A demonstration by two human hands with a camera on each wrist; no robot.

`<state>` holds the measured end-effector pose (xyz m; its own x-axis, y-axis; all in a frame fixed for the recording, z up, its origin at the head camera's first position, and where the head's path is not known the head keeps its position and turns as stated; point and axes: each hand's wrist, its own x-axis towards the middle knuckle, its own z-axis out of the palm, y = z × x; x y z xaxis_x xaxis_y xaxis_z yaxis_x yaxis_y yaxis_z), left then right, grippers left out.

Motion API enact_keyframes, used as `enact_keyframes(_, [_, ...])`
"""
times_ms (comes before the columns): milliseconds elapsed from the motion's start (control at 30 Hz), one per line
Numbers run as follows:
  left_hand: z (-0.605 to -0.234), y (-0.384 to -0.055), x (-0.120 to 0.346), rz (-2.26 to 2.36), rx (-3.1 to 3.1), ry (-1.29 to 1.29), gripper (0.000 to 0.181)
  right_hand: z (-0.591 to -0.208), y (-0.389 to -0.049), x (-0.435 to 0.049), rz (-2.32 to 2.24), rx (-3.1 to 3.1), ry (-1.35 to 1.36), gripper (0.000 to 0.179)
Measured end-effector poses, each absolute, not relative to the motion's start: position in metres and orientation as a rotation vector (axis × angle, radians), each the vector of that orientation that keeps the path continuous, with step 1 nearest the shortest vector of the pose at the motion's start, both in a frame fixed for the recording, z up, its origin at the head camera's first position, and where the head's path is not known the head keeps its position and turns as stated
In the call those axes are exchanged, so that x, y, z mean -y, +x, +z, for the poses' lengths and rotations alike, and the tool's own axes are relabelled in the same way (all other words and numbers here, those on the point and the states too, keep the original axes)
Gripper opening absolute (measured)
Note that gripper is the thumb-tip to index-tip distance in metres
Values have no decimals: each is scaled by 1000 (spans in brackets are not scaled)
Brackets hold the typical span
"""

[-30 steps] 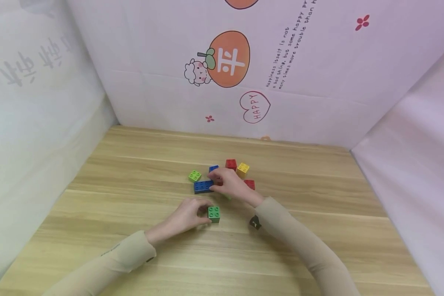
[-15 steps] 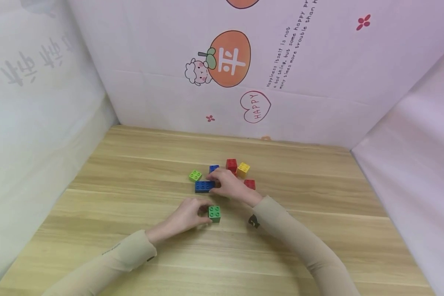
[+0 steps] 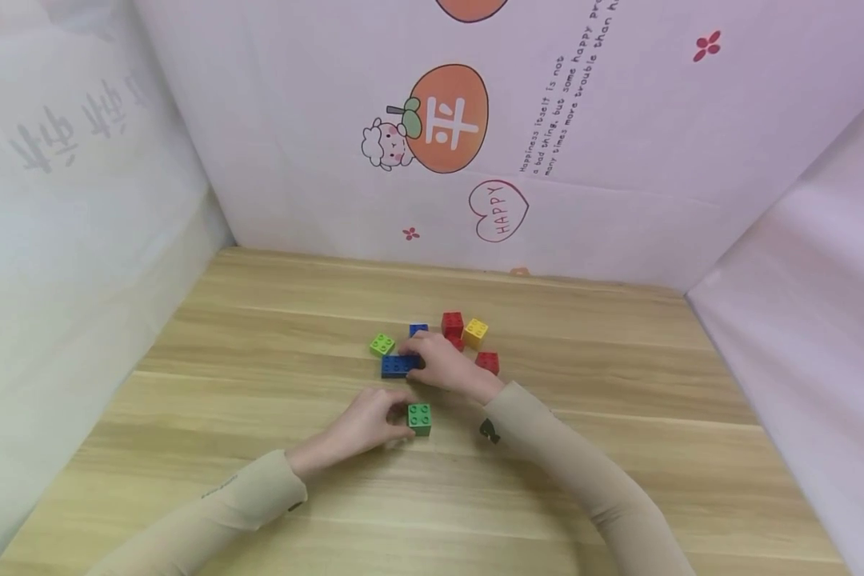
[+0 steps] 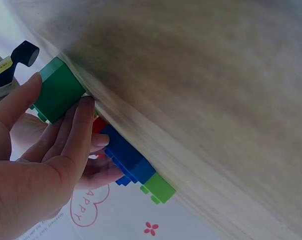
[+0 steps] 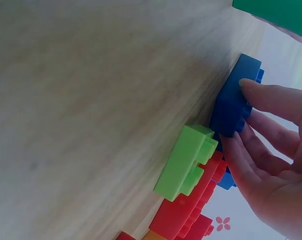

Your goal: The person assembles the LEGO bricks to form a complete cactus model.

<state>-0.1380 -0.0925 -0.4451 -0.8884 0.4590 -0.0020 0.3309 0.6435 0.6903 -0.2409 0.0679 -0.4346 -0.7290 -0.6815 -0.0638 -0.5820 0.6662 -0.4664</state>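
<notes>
In the head view my left hand (image 3: 367, 420) holds a green brick (image 3: 419, 419) at the table's middle, thumb on one side and fingers on the other. The left wrist view shows that green brick (image 4: 60, 91) between thumb and fingers. Farther back, my right hand (image 3: 442, 364) pinches the right end of a long blue brick (image 3: 398, 366). From the right wrist, the thumb lies on the side of the blue brick (image 5: 235, 97), with fingers at its other side. A light green brick (image 5: 183, 162) sits close by, hidden under the right hand in the head view.
Behind the right hand lie a small blue brick (image 3: 418, 329), a red brick (image 3: 452, 323) and a yellow brick (image 3: 476, 332). A lime brick (image 3: 382, 345) lies left, another red brick (image 3: 487, 362) right. White printed sheets (image 3: 317, 160) wall the wooden table (image 3: 583, 336).
My right hand has shifted slightly left and its fingers have closed in on the long blue brick. The left hand and green brick stay in place.
</notes>
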Motion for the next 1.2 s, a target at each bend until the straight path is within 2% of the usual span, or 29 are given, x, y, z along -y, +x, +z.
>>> enact_keyframes(433, [-450,-138,93,1078,-2703,699,35,-427,-233,-79,-611,-2696,-1133,37])
enact_keyframes(1200, [-447,-141,92,1034,-2692,679,43,-406,-210,-113,-623,-2779,-1161,34])
